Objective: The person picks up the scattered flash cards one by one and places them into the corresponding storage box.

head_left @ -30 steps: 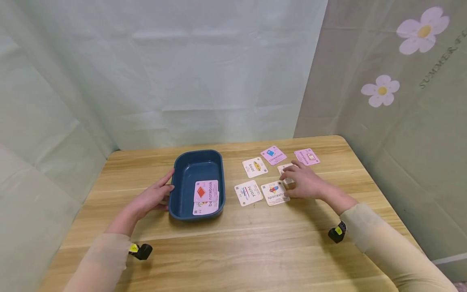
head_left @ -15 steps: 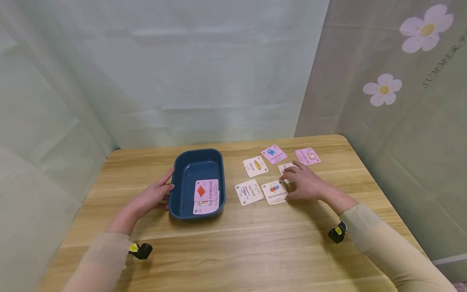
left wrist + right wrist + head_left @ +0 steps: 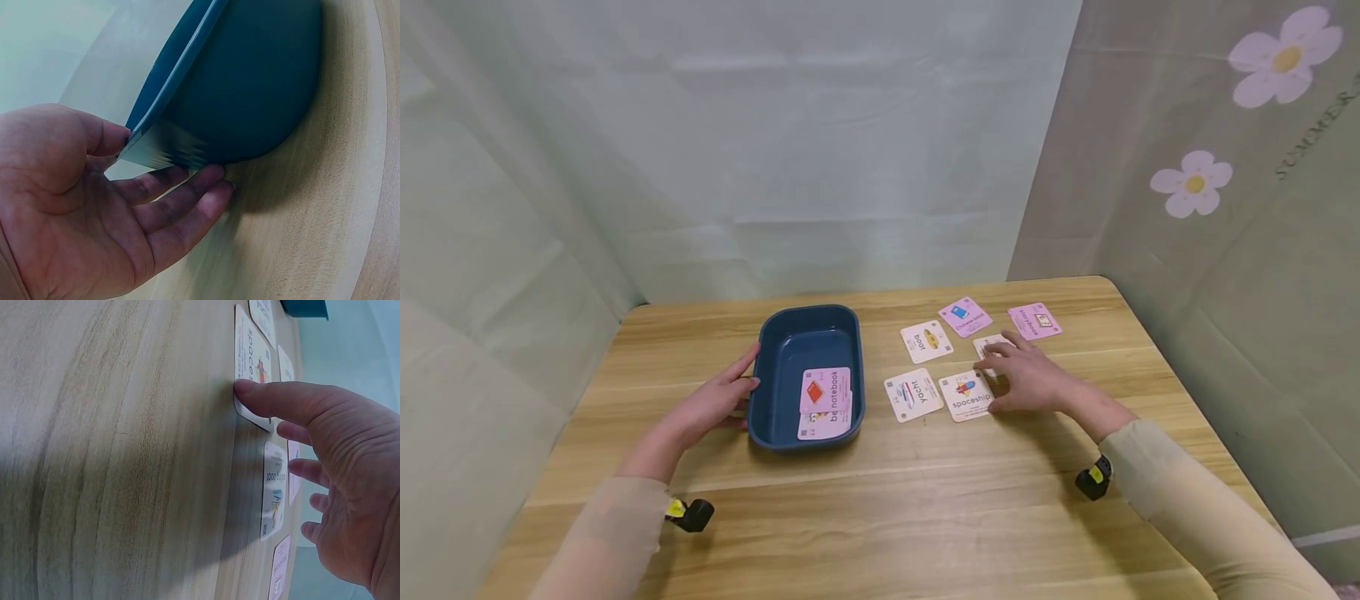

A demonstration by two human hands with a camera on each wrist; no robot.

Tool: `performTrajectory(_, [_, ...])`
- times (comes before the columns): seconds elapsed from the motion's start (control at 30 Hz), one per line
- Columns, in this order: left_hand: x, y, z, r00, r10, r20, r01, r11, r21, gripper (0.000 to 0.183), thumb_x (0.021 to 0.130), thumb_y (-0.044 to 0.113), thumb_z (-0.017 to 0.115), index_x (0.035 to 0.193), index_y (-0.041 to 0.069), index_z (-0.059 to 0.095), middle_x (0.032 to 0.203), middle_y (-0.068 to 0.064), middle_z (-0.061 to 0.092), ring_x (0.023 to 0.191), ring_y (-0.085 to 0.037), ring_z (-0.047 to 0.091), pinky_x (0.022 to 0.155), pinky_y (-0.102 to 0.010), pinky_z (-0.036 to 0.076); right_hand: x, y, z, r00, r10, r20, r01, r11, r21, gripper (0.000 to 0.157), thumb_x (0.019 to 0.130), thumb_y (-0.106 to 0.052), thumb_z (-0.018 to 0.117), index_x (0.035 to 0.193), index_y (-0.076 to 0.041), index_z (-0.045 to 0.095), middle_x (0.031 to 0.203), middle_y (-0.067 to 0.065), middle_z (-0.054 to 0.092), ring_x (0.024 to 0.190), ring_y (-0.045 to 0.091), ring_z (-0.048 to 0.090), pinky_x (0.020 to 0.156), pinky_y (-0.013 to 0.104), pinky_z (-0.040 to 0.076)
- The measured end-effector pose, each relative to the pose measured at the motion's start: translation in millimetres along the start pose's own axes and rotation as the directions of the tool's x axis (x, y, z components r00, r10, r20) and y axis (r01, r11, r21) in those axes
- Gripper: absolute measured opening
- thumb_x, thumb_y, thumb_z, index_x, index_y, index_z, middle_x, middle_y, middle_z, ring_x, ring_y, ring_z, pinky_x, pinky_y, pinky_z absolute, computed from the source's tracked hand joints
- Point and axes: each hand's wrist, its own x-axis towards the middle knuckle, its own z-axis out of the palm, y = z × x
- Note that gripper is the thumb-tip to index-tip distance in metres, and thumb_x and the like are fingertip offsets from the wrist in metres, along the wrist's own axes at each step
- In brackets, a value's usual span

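Note:
My left hand (image 3: 718, 400) rests at the left side of a dark blue tray (image 3: 767, 437). In the left wrist view, the thumb touches the rim and the other fingers lie against the outer wall. Inside the tray, a pink notebook card (image 3: 825, 390) overlaps another card (image 3: 822, 427). My right hand (image 3: 1026, 375) is spread over the cards at the right. Its thumb touches a corner of the spaceship card (image 3: 249, 353), which lies on the table; the index fingertip is by another corner. Under the palm lies a boat card (image 3: 273, 494), partly hidden in the head view.
Left of the spaceship card lies a yacht card (image 3: 913, 395), with a boat card (image 3: 927, 341) behind it. Pink Chinese book (image 3: 966, 317) and storybook (image 3: 1035, 320) cards lie farther back. Pale curtains (image 3: 820, 150) hang behind the wooden table (image 3: 895, 517).
Both hands hold almost the same places. The view has shifted slightly; the tray and cards show no clear movement on the table.

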Motion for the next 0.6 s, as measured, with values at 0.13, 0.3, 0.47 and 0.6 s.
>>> performTrajectory(0.13, [0.3, 0.5, 0.1, 1.0, -0.003, -0.001, 0.003, 1.0, -0.001, 0.067, 0.111, 0.028, 0.036, 0.164, 0.039, -0.004, 0.164, -0.032, 0.014, 0.126, -0.044, 0.053, 0.092, -0.046, 0.054, 0.5, 0.2, 0.8, 1.0, 0.002, 0.001, -0.002, 1.0, 0.007, 0.063, 0.077, -0.039, 0.09, 0.132, -0.018, 0.069, 0.157, 0.019, 0.042, 0.151, 0.049, 0.012, 0.117, 0.065, 0.012])
performTrajectory(0.3, [0.7, 0.9, 0.2, 1.0, -0.003, -0.004, 0.003, 1.0, -0.004, 0.067, 0.111, 0.028, 0.036, 0.164, 0.039, -0.004, 0.164, -0.032, 0.014, 0.125, -0.043, 0.054, 0.094, -0.047, 0.053, 2.1, 0.1, 0.3, 1.0, 0.002, 0.005, -0.002, 1.0, 0.02, 0.066, 0.076, -0.036, 0.091, 0.133, -0.016, 0.067, 0.159, 0.02, 0.039, 0.151, 0.048, 0.011, 0.117, 0.065, 0.012])
performTrajectory(0.47, [-0.5, 1.6, 1.9, 1.0, 0.014, 0.004, -0.014, 1.0, -0.012, 0.067, 0.111, 0.027, 0.036, 0.164, 0.038, -0.005, 0.165, -0.032, 0.011, 0.126, -0.043, 0.054, 0.097, -0.051, 0.051, 3.1, -2.5, -2.0, 1.0, 0.0, 0.005, 0.0, 0.999, 0.048, 0.061, 0.073, -0.033, 0.093, 0.126, -0.014, 0.067, 0.159, 0.023, 0.038, 0.151, 0.05, 0.01, 0.117, 0.065, 0.013])
performTrajectory(0.6, [-1.2, 1.7, 2.8, 1.0, 0.019, 0.005, -0.019, 1.0, -0.017, 0.067, 0.111, 0.026, 0.036, 0.164, 0.037, -0.005, 0.165, -0.032, 0.01, 0.127, -0.045, 0.053, 0.097, -0.053, 0.051, 4.3, -4.4, -3.4, 1.0, 0.018, 0.011, -0.019, 0.997, 0.07, 0.06, 0.072, -0.031, 0.093, 0.122, -0.013, 0.066, 0.159, 0.023, 0.037, 0.151, 0.049, 0.008, 0.118, 0.064, 0.011])
